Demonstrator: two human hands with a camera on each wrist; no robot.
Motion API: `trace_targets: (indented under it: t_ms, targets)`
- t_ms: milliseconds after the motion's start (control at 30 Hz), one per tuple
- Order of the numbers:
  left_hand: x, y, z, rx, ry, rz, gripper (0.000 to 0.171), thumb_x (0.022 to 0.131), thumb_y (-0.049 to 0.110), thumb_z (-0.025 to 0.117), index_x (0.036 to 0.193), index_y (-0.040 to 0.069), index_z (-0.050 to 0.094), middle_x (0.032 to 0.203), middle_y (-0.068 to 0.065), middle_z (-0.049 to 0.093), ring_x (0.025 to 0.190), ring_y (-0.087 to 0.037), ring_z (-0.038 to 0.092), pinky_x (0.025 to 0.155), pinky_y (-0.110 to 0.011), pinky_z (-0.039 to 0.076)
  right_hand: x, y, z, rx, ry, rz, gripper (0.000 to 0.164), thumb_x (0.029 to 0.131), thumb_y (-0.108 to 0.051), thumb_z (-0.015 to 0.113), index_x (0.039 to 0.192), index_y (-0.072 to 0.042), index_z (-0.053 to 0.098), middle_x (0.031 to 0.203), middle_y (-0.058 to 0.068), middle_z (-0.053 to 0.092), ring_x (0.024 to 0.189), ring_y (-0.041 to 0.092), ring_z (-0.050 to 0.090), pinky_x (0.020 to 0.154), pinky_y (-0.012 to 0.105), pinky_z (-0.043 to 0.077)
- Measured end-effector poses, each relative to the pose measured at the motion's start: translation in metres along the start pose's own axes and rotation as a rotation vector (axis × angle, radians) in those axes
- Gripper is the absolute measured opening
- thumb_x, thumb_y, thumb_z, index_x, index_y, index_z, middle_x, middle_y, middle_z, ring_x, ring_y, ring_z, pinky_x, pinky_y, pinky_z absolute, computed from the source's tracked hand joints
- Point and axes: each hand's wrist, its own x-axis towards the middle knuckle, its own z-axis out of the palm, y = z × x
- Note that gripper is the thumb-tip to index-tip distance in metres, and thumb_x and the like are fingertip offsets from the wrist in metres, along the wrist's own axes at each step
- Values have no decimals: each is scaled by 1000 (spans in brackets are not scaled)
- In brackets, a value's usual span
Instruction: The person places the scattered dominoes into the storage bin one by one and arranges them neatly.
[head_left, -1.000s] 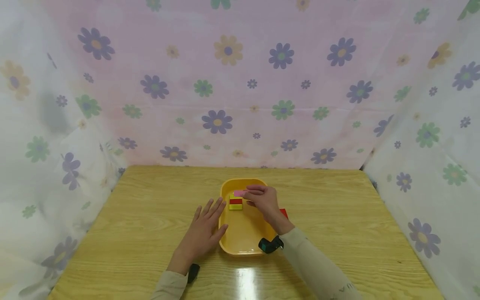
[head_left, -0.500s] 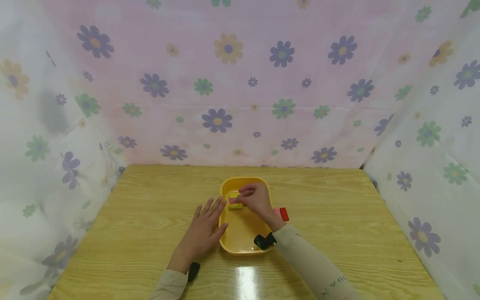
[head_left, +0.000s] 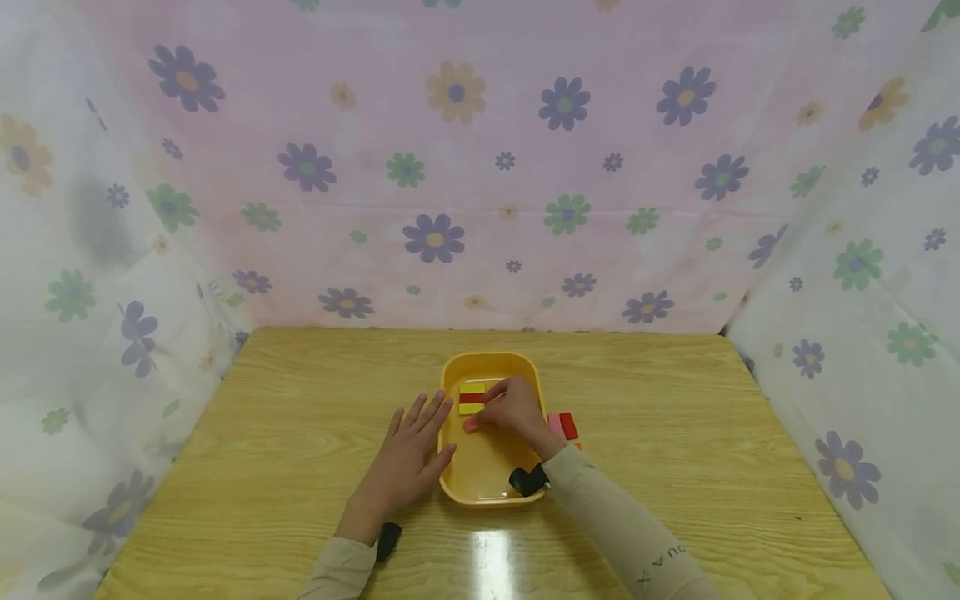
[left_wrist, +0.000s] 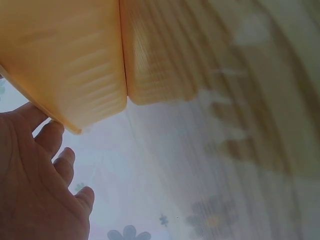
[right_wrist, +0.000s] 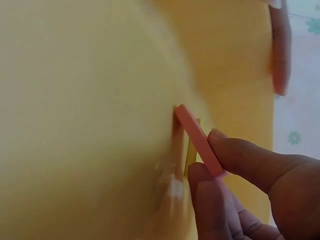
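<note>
A yellow-orange plastic tray (head_left: 487, 487) stands on the wooden table. Inside it, near the far left, yellow and red blocks (head_left: 472, 399) lie side by side. My right hand (head_left: 516, 408) reaches into the tray and pinches a pink block (right_wrist: 199, 142) between thumb and fingers. In the head view that block is just on the near side of the yellow and red ones, and it looks tilted in the right wrist view. My left hand (head_left: 408, 458) lies at the tray's left side with fingers straight, fingertips touching the rim in the left wrist view.
Right of the tray lie another pink block (head_left: 556, 426), a red block (head_left: 569, 426) and an orange piece (head_left: 577, 446), partly behind the right wrist. The wooden table (head_left: 675, 467) meets a flower-patterned curtain (head_left: 480, 275) at the back.
My right hand has brought the pink block toward me, from over the yellow and red blocks to their near side. The left hand has stayed still.
</note>
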Motion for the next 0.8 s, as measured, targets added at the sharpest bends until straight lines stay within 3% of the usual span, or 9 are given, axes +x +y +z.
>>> trace_targets:
  t_ms: [133,633,800]
  targets:
    - [0,0,0,0,-6,-4,63,104,39,55,159,13,36,167,-3,27,155,-35,22,122,-65,17,3,6,3,-50,31,0,47,64,-24,98,95,1,73,92,11,73,75,19,64,66,30,56]
    - [2,1,-2,2,-2,-5,63,104,38,55,159,11,37,167,-5,29,155,-37,22,121,-65,17,11,5,4,-137,51,-33,40,66,-23,97,86,1,72,79,7,65,68,18,56,60,26,49]
    - [1,2,-1,0,-12,-16,63,104,39,55,159,12,37,168,-3,27,156,-35,21,122,-65,17,11,6,5,-135,55,-34,47,66,-24,97,96,4,73,93,13,71,77,20,61,71,32,56]
